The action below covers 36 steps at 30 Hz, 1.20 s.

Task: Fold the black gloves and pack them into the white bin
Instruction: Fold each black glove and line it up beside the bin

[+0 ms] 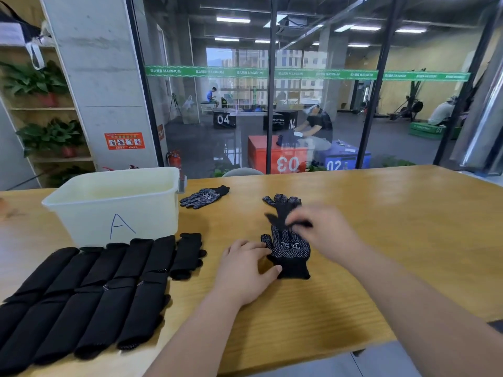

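Your left hand (245, 270) lies on the wooden surface (381, 240) with its fingers (257, 247) relaxed and nearly straight. They rest against the left edge of a flat glove (290, 255), and the thumb tip touches the glove near its cuff. The hand grips nothing. That glove lies dotted side up, with a white logo on it and its cuff toward you.

Your right hand (318, 227) is blurred. Its fingers are curled together and pinch a raised glove (283, 206) by its lower part, just above the flat one. The raised glove's dotted tips fan out at the top, away from you. I cannot tell whether the two gloves touch where they meet.

The white bin (117, 205) — marked with a blue "A" — stands at the left of the surface, well apart from both hands. Its wall hides whatever is inside.

In front of the bin, the folded gloves (81, 295) lie side by side in two rows, closer to your left arm. One loose glove (204, 197) lies flat just to the right of the bin — dotted side up.
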Each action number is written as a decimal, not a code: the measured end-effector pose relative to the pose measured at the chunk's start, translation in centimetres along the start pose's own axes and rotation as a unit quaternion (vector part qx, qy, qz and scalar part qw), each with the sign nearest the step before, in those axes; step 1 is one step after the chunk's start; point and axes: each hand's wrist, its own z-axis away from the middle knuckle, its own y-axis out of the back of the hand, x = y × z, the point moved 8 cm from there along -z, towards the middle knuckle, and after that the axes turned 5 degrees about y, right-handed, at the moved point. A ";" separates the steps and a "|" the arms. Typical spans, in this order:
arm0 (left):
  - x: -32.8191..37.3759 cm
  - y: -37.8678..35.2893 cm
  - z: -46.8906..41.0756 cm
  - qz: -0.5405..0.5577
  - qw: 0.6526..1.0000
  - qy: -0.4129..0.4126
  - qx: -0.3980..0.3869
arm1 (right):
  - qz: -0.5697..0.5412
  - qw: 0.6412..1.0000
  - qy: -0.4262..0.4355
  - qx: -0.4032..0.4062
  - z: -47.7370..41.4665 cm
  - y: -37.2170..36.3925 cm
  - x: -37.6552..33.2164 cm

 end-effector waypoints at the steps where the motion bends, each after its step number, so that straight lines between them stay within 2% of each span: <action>1: 0.0 0.0 0.0 -0.002 1.000 0.002 -0.004 | 0.024 0.998 -0.007 -0.057 1.3 -2.6 0.3; 3: 0.0 0.0 0.0 -0.003 1.000 0.007 -0.010 | 0.046 0.993 -0.012 -0.106 3.7 -5.7 0.8; 9: 0.3 0.0 0.1 -0.002 1.000 0.009 -0.028 | 0.051 0.997 -0.056 -0.019 4.4 -5.5 2.5; 14: 0.4 0.1 0.1 -0.008 1.000 0.008 -0.026 | 0.035 0.988 -0.053 0.141 4.0 -2.1 1.6; 15: 0.4 0.2 0.2 -0.007 1.000 0.008 -0.025 | 0.037 0.988 -0.041 0.142 4.3 -2.2 1.0; 18: 0.3 0.4 0.3 0.011 1.000 0.020 -0.022 | 0.040 0.997 -0.031 0.055 5.3 -4.8 0.0; 20: 0.1 0.4 0.3 0.029 0.998 0.038 -0.029 | 0.047 0.998 -0.036 0.025 5.8 -5.9 0.1; 23: -0.4 0.2 0.3 0.054 0.995 0.070 -0.041 | 0.044 0.997 -0.042 0.038 6.1 -5.8 0.1; 29: -0.4 0.4 0.5 0.077 0.993 0.081 -0.041 | 0.044 0.997 -0.041 0.038 7.1 -6.0 -0.8; 36: 0.3 1.2 0.9 0.069 0.996 0.056 -0.027 | 0.003 0.998 -0.042 0.044 7.4 -5.6 -0.7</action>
